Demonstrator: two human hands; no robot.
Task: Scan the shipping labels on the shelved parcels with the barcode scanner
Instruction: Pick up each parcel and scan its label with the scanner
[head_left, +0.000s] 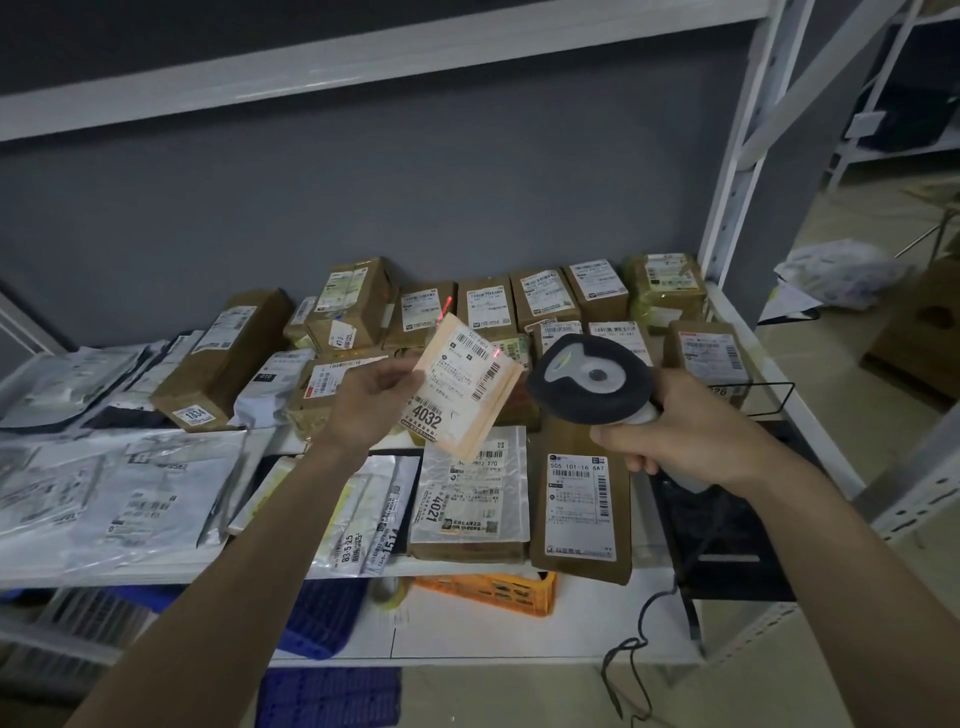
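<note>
We held a small parcel tilted above the shelf, our left hand pinching its left edge. Our right hand gripped the barcode scanner just beside it, red light on its shipping label.
</note>
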